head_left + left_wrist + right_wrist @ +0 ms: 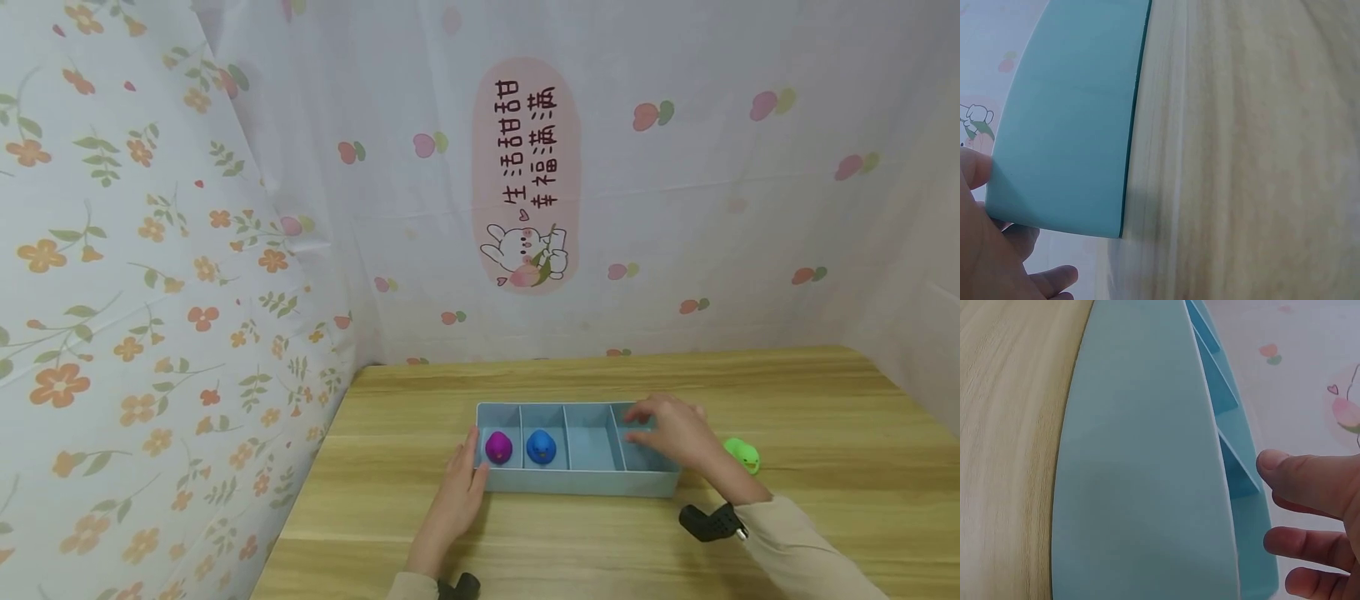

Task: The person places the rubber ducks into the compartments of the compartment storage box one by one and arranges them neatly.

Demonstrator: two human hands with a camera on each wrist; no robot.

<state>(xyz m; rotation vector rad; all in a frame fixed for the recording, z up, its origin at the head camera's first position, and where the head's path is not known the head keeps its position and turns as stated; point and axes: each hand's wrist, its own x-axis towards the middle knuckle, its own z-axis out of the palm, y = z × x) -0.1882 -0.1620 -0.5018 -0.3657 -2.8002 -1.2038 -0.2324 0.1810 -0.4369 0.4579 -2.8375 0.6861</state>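
A light blue box with several compartments in a row lies lengthwise across the table. A purple toy duck sits in the leftmost compartment, a blue toy duck in the one beside it. My left hand holds the box's left end, its thumb at the rim and its fingers by the end wall. Over the rightmost compartment is my right hand, thumb and fingers spread apart with nothing between them. To the right of the box, a green toy duck rests on the table, partly behind my right wrist.
The wooden table ends against a patterned white cloth at the back. Another flowered cloth hangs along the left side. Each wrist wears a black device.
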